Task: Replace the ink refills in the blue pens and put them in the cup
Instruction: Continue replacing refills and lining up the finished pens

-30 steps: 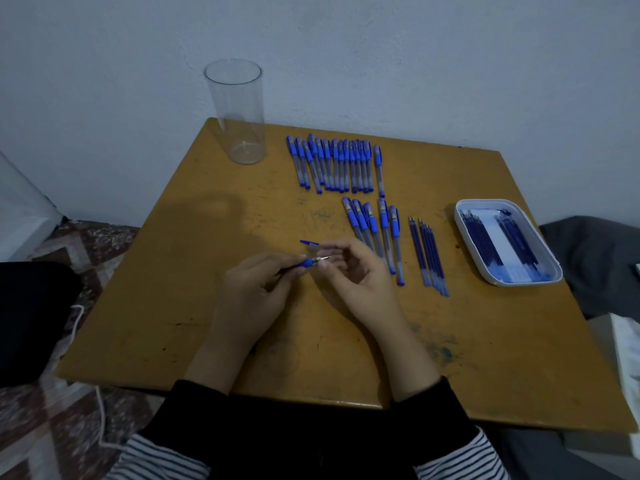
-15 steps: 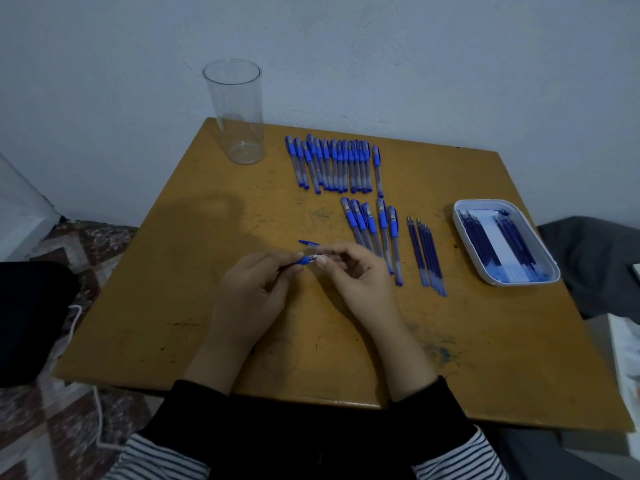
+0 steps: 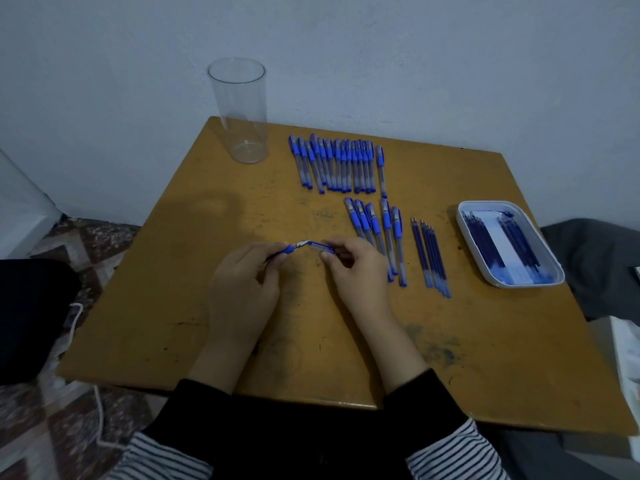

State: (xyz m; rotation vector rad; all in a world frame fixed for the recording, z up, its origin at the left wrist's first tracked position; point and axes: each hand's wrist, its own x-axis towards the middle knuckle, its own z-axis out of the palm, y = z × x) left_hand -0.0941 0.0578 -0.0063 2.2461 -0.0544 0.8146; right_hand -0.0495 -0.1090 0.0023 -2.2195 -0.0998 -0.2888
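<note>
My left hand (image 3: 242,292) pinches a blue pen (image 3: 287,250) by its grip, the metal tip pointing right. My right hand (image 3: 356,271) pinches a blue pen cap (image 3: 322,247) just right of that tip. A long row of capped blue pens (image 3: 336,164) lies at the back of the table. A shorter row of blue pens (image 3: 377,233) lies right of my right hand. Several bare refills (image 3: 429,258) lie beside them. A clear empty cup (image 3: 242,112) stands at the back left corner.
A white tray (image 3: 485,271) holding several dark blue refills sits near the table's right edge. The worn yellow table (image 3: 173,289) has ink stains at the front right. A white cable hangs by the left edge.
My hands have drawn slightly apart, and the cap now sits in my right fingers, just off the pen tip. The rows of pens have not moved.
</note>
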